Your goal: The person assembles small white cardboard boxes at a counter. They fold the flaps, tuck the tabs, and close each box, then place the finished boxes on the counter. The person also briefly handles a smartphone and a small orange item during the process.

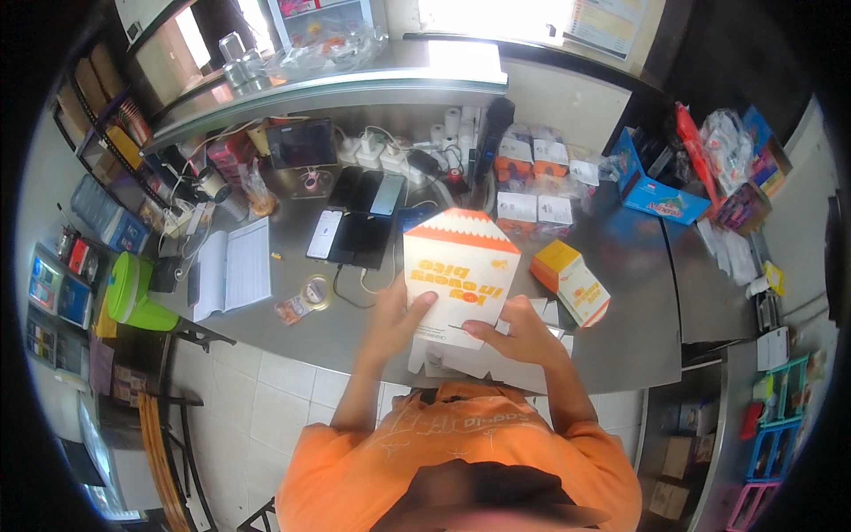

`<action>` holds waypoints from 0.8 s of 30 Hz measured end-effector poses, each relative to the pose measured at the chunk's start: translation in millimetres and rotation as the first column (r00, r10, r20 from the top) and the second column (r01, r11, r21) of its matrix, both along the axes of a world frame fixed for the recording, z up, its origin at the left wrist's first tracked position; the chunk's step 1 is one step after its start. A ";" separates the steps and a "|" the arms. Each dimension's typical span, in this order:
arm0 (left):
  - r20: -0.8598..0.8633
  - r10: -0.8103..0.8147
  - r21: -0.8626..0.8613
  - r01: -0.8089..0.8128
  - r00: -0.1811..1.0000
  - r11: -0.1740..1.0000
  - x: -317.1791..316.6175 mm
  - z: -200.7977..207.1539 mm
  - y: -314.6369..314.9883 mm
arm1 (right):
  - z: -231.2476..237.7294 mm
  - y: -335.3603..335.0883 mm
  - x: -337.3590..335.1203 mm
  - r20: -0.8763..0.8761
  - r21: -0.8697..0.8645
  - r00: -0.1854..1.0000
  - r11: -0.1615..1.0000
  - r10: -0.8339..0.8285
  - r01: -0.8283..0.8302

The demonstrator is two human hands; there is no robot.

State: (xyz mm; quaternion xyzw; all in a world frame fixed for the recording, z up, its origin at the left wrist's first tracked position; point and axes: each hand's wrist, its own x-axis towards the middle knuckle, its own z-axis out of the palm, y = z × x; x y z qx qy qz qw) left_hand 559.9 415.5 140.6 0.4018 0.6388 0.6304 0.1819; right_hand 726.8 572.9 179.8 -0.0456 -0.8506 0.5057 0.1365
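Observation:
A white paper food carton with an orange zigzag band and yellow-orange lettering is held up in front of my body. My left hand closes on its left side, thumb across the front panel. At the lower right edge my right hand grips the same carton, its thumb pressed on the front. Beneath it, white unfolded carton blanks lie at the table's near edge, partly hidden by the carton and my right hand. To the right, a second carton, folded into shape with an orange-yellow end, lies on its side.
On the steel table, several phones and tablets lie left of the carton, near an open notebook and a tape roll. Packs of folded cartons and a blue box stand toward the back right.

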 end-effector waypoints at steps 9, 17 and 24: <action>0.149 -0.211 0.036 0.208 0.966 0.978 -7.3 -10.6 6.0 | -18.3 9.7 -21.6 -0.408 0.190 0.913 0.978 -0.005 0.090; 0.181 -0.132 -0.508 0.208 0.974 0.836 -26.0 -43.4 31.4 | -29.8 27.2 5.1 -0.063 0.126 0.991 0.984 -0.117 0.124; 0.303 -0.510 -0.129 0.564 0.805 0.815 -83.1 -28.5 130.4 | -61.6 98.8 67.2 0.079 -0.227 0.680 0.651 -0.729 0.724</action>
